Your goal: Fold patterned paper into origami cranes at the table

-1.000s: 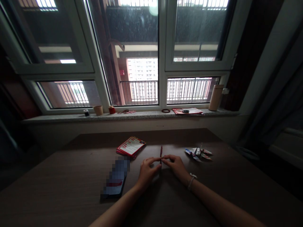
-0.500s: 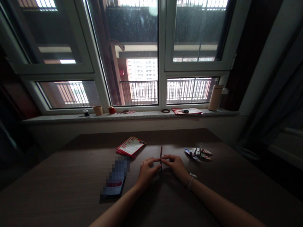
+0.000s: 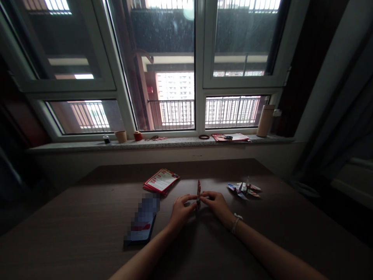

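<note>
A thin piece of folded paper (image 3: 199, 188), reddish and patterned, stands nearly edge-on above the middle of the table. From its left side my left hand (image 3: 183, 210) pinches it with thumb and forefinger. My right hand (image 3: 215, 203), with a bracelet at the wrist, grips the same paper from the right. The fingertips of both hands almost meet at it, and its lower part is partly hidden by them. Several folded paper figures (image 3: 244, 189) with pointed tips lie to the right of my right hand.
Left of my hands lie a stack of red-bordered printed sheets (image 3: 162, 181) and a phone (image 3: 143, 223) on the brown table (image 3: 72, 217). Along the windowsill (image 3: 180, 142) stand a cup (image 3: 120, 136), a small red jar (image 3: 138, 135), papers with scissors (image 3: 229, 137) and a bottle (image 3: 265, 121).
The paper between my hands has turned slightly and opened a little, so more of its patterned face shows. Both hands have barely moved.
</note>
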The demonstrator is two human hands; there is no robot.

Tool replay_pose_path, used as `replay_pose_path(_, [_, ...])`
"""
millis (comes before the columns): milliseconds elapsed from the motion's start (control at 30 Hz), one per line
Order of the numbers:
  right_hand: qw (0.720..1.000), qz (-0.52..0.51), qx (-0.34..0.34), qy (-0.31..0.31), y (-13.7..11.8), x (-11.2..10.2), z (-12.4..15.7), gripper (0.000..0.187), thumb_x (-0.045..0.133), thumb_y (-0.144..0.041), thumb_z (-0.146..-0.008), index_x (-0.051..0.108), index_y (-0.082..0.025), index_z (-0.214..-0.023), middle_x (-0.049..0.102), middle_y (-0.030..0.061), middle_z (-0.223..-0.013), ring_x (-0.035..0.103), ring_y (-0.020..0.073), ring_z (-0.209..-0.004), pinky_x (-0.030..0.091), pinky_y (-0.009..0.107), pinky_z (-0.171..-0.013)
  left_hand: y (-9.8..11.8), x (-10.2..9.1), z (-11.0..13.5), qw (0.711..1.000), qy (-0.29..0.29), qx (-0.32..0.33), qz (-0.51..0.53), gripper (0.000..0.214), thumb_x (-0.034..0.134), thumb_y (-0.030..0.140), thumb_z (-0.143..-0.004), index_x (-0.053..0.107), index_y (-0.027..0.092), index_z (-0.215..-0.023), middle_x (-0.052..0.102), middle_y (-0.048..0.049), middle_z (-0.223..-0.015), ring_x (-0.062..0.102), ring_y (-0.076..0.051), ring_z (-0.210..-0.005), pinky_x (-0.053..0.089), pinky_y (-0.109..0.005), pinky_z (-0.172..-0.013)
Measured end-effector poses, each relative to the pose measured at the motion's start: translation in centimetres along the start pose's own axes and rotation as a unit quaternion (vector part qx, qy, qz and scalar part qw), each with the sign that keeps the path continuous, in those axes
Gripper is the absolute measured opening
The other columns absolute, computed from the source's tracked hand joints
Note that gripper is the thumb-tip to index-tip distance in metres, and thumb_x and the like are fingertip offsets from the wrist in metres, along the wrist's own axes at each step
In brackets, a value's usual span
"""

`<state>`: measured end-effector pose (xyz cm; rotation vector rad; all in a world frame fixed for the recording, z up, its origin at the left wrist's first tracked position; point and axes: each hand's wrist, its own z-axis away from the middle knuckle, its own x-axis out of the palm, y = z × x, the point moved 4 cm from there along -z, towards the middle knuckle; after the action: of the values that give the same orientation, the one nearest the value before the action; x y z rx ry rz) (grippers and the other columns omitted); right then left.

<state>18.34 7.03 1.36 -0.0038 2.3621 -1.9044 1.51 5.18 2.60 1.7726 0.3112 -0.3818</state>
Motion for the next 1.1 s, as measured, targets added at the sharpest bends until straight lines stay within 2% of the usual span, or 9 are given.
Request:
replay_pose_path(167, [1.0,-0.002,-0.012,-0.01,-0.4,0.1,0.1,0.041,0.075,-0.055,-0.063,0.074,-0.017,-0.077,0.075,0.0096,-0.091,0.067,0.0277,-0.094,0.046,0.038,-0.092,0.1,0.2,0.1,0.998,-0.005,-0.006,0.063,0.029,0.072,0.041,-0.069,0.077,0.021,-0.09,0.076,-0.0081,-0.101,0.064,-0.032,-0.108,0.044,-0.043,-0.1])
replay_pose_path(400, [0.999,0.023,-0.041,-0.013,-0.2,0.4,0.2,0.036,0.074,-0.055,-0.066,0.071,-0.018,-0.068,0.075,0.0075,-0.086,0.066,0.0253,-0.094,0.046,0.037,-0.093,-0.2,0.2,0.1,0.999,0.025,0.0,0.042,0.031,0.073,0.046,-0.068,0.075,0.019,-0.084,0.077,-0.0077,-0.094,0.067,-0.028,-0.1,0.05,-0.034,-0.09])
replay_pose_path(600, [0.998,0.013,-0.052,-0.017,-0.3,0.4,0.1,0.034,0.075,-0.052,-0.064,0.072,-0.018,-0.067,0.074,0.0083,-0.086,0.066,0.0244,-0.09,0.047,0.037,-0.09,-0.2,0.5,-0.1,0.997,-0.005,-0.016,0.08,0.035,0.068,0.048,-0.071,0.075,0.016,-0.084,0.077,-0.0069,-0.084,0.07,-0.024,-0.081,0.053,-0.031,-0.078])
replay_pose_path(867, [0.998,0.033,-0.06,0.001,0.4,0.3,-0.2,0.035,0.073,-0.053,-0.066,0.073,-0.019,-0.074,0.073,0.0078,-0.09,0.066,0.0227,-0.091,0.048,0.036,-0.089,-1.2,0.3,-0.9,0.99,0.01,-0.031,0.134,0.044,0.074,0.055,-0.062,0.076,0.015,-0.08,0.078,-0.0082,-0.085,0.07,-0.028,-0.089,0.051,-0.036,-0.088])
replay_pose_path(1100, [0.995,0.055,-0.08,-0.002,0.7,0.2,-0.3,0.031,0.071,-0.05,-0.07,0.073,-0.019,-0.075,0.072,0.0079,-0.091,0.064,0.022,-0.091,0.047,0.036,-0.089,-1.4,0.5,-1.0,0.987,0.0,-0.037,0.153,0.05,0.074,0.061,-0.06,0.075,0.016,-0.081,0.077,-0.0104,-0.091,0.07,-0.029,-0.091,0.052,-0.038,-0.088])
